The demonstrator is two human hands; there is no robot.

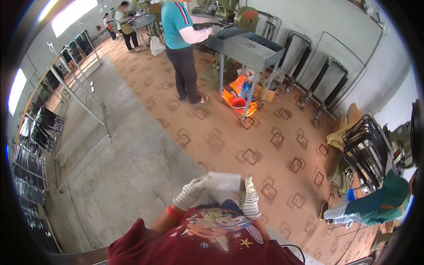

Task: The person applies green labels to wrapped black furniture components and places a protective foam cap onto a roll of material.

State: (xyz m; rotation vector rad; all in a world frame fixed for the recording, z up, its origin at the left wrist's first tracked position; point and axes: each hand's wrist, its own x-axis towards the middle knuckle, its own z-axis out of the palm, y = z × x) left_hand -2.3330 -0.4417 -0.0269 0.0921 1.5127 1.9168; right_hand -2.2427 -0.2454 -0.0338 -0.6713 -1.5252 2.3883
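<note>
In front of my chest is a white, slightly translucent rectangular sheet or flat packet [224, 182], blurred at its lower part. I cannot make out its exact kind. My left hand [193, 194], in a striped white work glove, pinches its left edge with the fingers closed. At its right edge is my right hand [249, 199], gloved the same way, thumb pointing up and fingers mostly hidden behind it.
A co-worker in a blue shirt [176, 26] stands ahead at a grey metal table [247, 46] beside machines. Another person in green [382, 196] bends at the right near stacked black frames [366, 145]. Racks of dark metal parts [33, 163] line the left.
</note>
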